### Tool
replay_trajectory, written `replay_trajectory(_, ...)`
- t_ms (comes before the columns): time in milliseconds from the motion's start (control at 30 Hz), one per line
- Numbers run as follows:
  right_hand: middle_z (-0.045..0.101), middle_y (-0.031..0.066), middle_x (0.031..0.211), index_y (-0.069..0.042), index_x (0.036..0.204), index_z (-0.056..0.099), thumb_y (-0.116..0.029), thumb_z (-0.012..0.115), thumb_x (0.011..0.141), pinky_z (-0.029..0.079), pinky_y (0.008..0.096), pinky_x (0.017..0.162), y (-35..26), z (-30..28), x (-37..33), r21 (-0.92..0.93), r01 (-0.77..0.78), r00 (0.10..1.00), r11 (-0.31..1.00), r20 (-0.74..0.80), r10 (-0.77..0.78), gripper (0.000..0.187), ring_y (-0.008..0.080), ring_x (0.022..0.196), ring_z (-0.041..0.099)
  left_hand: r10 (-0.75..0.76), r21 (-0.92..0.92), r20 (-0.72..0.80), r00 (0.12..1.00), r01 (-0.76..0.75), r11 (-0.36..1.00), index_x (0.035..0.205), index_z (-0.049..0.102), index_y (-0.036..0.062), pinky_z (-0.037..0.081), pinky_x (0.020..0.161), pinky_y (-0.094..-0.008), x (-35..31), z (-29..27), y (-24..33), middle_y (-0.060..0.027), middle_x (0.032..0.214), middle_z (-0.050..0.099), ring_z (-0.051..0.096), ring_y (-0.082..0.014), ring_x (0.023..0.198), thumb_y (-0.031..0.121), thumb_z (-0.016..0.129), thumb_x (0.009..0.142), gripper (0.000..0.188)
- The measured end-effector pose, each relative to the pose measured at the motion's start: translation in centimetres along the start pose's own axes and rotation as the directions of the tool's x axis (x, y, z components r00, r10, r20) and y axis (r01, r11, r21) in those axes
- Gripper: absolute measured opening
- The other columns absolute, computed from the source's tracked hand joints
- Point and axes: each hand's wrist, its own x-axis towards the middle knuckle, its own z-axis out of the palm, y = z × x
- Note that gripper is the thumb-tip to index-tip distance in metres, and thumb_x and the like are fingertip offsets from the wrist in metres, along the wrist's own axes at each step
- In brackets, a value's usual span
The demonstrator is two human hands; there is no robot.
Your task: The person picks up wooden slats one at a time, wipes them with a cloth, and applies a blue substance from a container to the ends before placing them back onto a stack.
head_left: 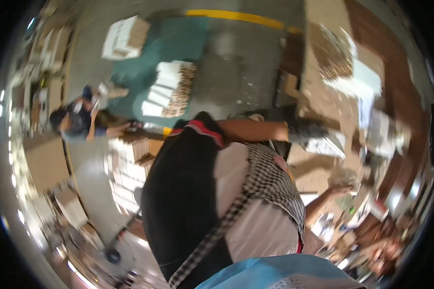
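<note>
My left hand [309,132], in a dark glove, reaches over the cardboard-topped work table on the right. Its fingers close on the near end of a white flat packet [327,145], which looks like paper or plastic film. My right hand [341,190] is lower on the same table, next to a crumpled clear plastic piece [343,177]. Blur hides its fingers, so I cannot tell whether it holds the plastic. A black-and-white checked apron [270,176] covers my front.
Brown cardboard [313,176] covers the table; a stack of white-edged pieces [335,60] and a clear plastic bag [386,132] lie on it. White carton stacks [166,91] stand on the floor to the left. Another person [77,120] works at far left. Clutter fills the lower right.
</note>
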Motion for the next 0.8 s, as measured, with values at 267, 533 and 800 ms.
replay_trajectory(267,0.047,0.0133,0.146,-0.008,0.148,0.042,-0.055,0.052,0.099,0.042,0.0519,0.109,-9.6,-1.2,-5.3,0.742,-0.307,0.922,0.596,0.078,0.379,0.068,0.0317,0.131,0.048,-0.049,0.151,0.121,0.991,0.031,0.988,0.14,0.047,0.0046,0.043,0.109,-0.0461,-1.8,-2.7,-0.5,-0.0204,0.146,0.045,0.046,-0.0368,0.134,0.011,0.08,0.078,0.071)
replay_trajectory(533,0.048,0.0113,0.15,-0.011,0.142,0.052,-0.014,0.064,0.084,0.028,0.054,0.118,-16.8,5.1,-16.8,0.056,0.79,0.496,0.61,0.527,-0.69,0.06,0.0356,0.129,0.05,-0.536,-0.279,0.273,0.799,0.599,0.751,0.152,0.03,0.0034,0.052,0.097,-0.0401,-1.3,0.1,-0.5,-0.0177,0.134,0.055,0.062,-0.0267,0.112,0.017,0.079,0.084,0.084)
replay_trajectory(800,0.06,0.0223,0.122,0.002,0.109,0.064,0.005,0.065,0.072,0.037,0.0536,0.113,-13.1,5.3,-14.1,-0.084,0.644,0.734,0.76,0.347,-0.584,0.038,0.047,0.129,0.046,-0.507,-0.3,0.205,0.837,0.546,0.782,0.157,0.02,0.0037,0.055,0.091,-0.0362,-2.0,0.1,-1.6,-0.0176,0.131,0.06,0.063,-0.0242,0.114,0.013,0.084,0.08,0.101)
